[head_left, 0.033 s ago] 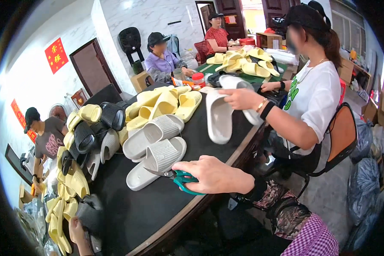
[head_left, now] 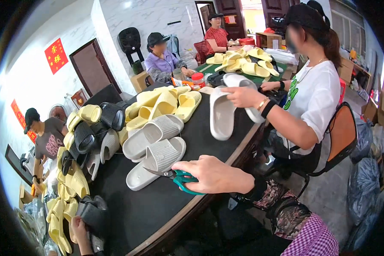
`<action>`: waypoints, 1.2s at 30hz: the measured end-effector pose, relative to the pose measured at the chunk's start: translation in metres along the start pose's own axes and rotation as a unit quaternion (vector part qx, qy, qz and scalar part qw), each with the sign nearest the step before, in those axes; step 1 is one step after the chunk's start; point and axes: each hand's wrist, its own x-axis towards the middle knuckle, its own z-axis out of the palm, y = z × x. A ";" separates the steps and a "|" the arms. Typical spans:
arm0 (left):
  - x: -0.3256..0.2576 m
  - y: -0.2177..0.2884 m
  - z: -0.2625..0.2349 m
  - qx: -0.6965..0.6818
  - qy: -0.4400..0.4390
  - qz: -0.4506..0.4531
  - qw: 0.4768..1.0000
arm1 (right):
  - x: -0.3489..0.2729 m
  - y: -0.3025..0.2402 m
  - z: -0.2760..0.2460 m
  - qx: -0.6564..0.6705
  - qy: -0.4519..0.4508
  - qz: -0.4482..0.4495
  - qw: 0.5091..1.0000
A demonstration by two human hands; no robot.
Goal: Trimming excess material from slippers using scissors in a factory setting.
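Note:
In my right hand (head_left: 215,175) is a pair of scissors (head_left: 184,181) with teal handles, its dark blades pointing left over the table. The blades are at the edge of a pair of light grey ribbed slippers (head_left: 155,164), which lie side by side in front of me. At the lower left my left hand (head_left: 78,230) has its fingers closed at the edge of a pair of black slippers (head_left: 94,215); part of the hand is hidden by them. Beside that hand hangs a cluster of pale yellow slippers (head_left: 57,222).
Piled yellow slippers (head_left: 164,104) and black slippers (head_left: 112,115) cover the table's left and far side. At right a seated co-worker (head_left: 311,98) holds a white-grey slipper pair (head_left: 222,117) over the dark tabletop (head_left: 128,222). Other people sit at a green table (head_left: 209,70) and stand at left.
My left hand and the black slippers have shifted slightly to the right. The co-worker's slippers have also moved a little right. My right hand with the scissors has stayed in place.

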 end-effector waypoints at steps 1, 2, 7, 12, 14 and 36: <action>0.003 -0.017 -0.005 0.059 0.013 0.070 0.996 | 0.000 -0.003 0.000 0.005 0.000 -0.007 1.000; 0.005 -0.035 -0.010 0.118 0.024 0.138 0.983 | 0.001 -0.005 0.000 0.006 0.004 -0.030 1.000; -0.013 -0.012 0.011 0.230 0.005 0.212 0.950 | -0.005 -0.004 -0.005 0.001 -0.010 -0.022 1.000; -0.011 -0.009 0.003 0.150 -0.008 0.159 0.976 | -0.002 -0.008 -0.006 -0.009 -0.013 -0.032 0.999; -0.026 0.020 0.019 0.144 0.018 0.193 0.970 | -0.002 -0.002 -0.004 0.006 0.017 -0.034 0.999; -0.097 0.134 0.149 0.074 -0.085 0.259 0.959 | 0.067 0.025 0.045 0.221 0.068 0.006 0.973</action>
